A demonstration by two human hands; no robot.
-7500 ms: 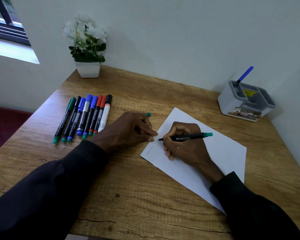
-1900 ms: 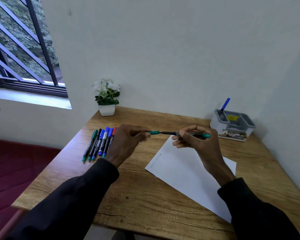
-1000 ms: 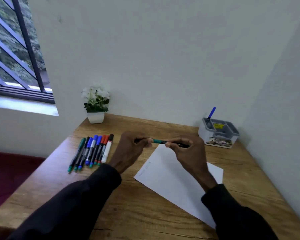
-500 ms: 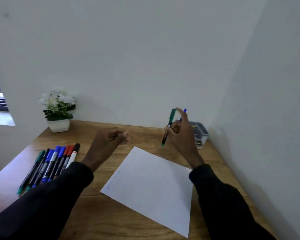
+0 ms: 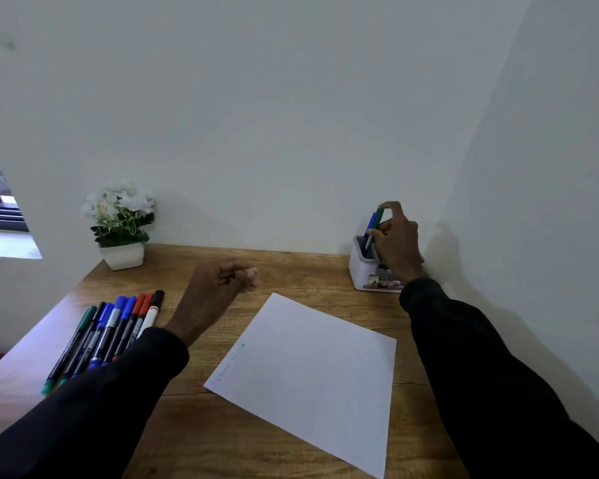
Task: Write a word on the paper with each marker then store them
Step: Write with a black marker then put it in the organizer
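My right hand (image 5: 396, 245) grips a green-capped marker (image 5: 378, 219) and holds it upright in the grey-and-white desk organizer (image 5: 362, 271) at the back right, beside a blue marker (image 5: 370, 223) standing there. My left hand (image 5: 218, 288) hovers over the table with fingers curled and nothing in it. A white sheet of paper (image 5: 312, 368) lies in the middle, with small faint writing near its left edge. Several markers (image 5: 111, 330) with green, blue, red and black caps lie in a row on the left.
A small white pot of white flowers (image 5: 120, 223) stands at the back left of the wooden table (image 5: 308, 271). White walls close in behind and on the right, close to the organizer. A window edge shows at far left.
The cap went back on the green marker. My right hand then carried it from above the paper to the organizer and lowered it in. My left hand let go and stayed curled.
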